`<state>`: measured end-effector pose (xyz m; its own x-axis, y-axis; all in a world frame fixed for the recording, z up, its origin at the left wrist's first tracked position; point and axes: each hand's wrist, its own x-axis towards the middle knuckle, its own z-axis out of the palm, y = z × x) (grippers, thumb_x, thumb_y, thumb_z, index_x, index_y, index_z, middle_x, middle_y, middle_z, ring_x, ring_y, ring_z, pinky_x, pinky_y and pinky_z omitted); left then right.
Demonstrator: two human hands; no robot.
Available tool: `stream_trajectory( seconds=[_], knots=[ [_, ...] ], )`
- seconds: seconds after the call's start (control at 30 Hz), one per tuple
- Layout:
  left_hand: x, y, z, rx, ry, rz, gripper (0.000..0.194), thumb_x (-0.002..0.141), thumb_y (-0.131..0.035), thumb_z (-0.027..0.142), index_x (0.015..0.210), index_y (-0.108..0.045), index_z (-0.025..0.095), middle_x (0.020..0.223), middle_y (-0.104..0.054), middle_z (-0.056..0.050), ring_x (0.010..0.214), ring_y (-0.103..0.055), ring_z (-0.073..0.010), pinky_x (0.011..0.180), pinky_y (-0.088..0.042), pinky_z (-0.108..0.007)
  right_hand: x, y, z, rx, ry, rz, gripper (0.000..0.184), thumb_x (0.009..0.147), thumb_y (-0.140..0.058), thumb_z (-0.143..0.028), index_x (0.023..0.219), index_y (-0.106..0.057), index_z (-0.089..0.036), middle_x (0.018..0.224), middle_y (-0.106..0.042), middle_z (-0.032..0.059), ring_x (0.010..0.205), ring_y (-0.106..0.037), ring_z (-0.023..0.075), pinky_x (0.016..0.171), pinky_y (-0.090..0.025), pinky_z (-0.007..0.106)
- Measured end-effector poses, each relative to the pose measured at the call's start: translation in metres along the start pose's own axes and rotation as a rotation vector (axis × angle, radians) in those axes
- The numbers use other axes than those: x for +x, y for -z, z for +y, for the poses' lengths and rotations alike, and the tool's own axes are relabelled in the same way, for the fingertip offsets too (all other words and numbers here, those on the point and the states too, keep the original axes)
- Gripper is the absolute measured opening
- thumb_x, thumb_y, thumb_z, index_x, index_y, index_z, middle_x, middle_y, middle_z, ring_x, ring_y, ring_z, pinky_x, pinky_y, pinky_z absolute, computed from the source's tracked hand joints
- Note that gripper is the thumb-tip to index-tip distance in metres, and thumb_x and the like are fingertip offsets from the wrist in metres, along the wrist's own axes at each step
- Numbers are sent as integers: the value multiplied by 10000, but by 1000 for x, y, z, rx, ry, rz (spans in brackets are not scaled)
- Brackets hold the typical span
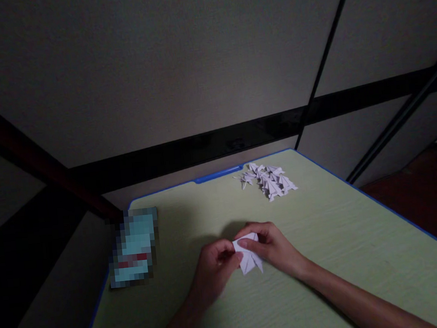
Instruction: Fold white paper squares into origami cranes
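A small white folded paper piece (247, 256) is held over the pale green table (327, 246) near its middle. My left hand (215, 270) pinches its left side with curled fingers. My right hand (270, 245) grips its top and right side, fingers closed over the paper. A pointed flap of the paper sticks out below both hands. At the table's far edge lies a pile of several finished white folded paper figures (268, 180), well beyond my hands.
A light blue packet, blurred out (134, 247), lies on the table's left edge. The table has a blue rim (219, 174) and stands against a wall with dark beams. Dark floor shows to the right.
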<state>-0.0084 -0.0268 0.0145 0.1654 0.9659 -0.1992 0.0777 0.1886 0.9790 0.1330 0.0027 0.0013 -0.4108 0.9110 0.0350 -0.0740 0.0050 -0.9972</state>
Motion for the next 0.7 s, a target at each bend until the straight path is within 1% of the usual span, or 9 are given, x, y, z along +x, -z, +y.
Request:
stream_trajectory(
  seconds=[0.07,0.13,0.23,0.3,0.37,0.47,0.5,0.63,0.7],
  knots=[
    [1,1,1,33,-14,76,148,578,-582,230,491,-512,133,474,-502,30,482,-458,-100,473,-333,-190,1,0,-1,98,-41,-9,242,607,-652,-282,793,-582,-144,614,-566,-20,498,-486,80,470,-374,196],
    [0,1,2,16,-21,148,166,584,-589,248,490,-512,135,469,-509,33,473,-458,-97,465,-329,-188,1,-1,0,214,-59,4,365,554,-693,-243,872,-532,-164,623,-571,-35,514,-512,84,486,-392,197],
    [-2,0,1,-36,-17,208,170,586,-600,255,511,-505,136,482,-528,31,480,-475,-100,472,-345,-188,1,-4,2,336,-37,72,435,525,-715,-210,893,-485,-180,611,-574,-47,526,-539,96,505,-412,207],
    [-2,0,-1,-46,-8,187,153,600,-592,244,538,-505,134,507,-543,20,502,-496,-109,486,-364,-192,1,-5,3,360,-31,117,370,537,-709,-208,835,-492,-171,586,-568,-51,493,-531,87,483,-405,199],
    [-1,0,-3,-34,-44,158,103,611,-585,214,646,-532,132,595,-576,0,555,-527,-124,516,-392,-201,1,-5,5,356,-42,130,325,539,-706,-201,785,-496,-160,577,-568,-50,470,-520,76,456,-388,185],
    [1,5,0,22,-167,147,258,616,-573,155,870,-531,153,765,-590,-29,654,-554,-145,570,-428,-221,1,-2,4,337,-85,98,340,528,-710,-191,782,-486,-157,564,-569,-50,460,-516,74,437,-373,179],
    [2,7,2,62,-199,133,285,617,-568,140,899,-536,161,794,-589,-35,668,-554,-148,581,-433,-225,1,-1,3,325,-101,79,342,527,-709,-192,781,-483,-156,562,-571,-49,455,-515,73,437,-374,182],
    [5,15,11,296,-303,3,159,613,-580,121,748,-647,172,776,-603,-44,644,-545,-143,578,-427,-222,1,4,1,250,-126,18,305,524,-706,-188,731,-485,-149,530,-558,-57,421,-484,56,422,-359,181],
    [5,17,13,371,-341,-26,108,620,-587,133,672,-672,177,731,-609,-43,637,-548,-145,585,-422,-224,1,4,0,224,-128,13,299,522,-706,-186,721,-486,-147,519,-548,-64,414,-469,48,414,-346,174]
  ],
)
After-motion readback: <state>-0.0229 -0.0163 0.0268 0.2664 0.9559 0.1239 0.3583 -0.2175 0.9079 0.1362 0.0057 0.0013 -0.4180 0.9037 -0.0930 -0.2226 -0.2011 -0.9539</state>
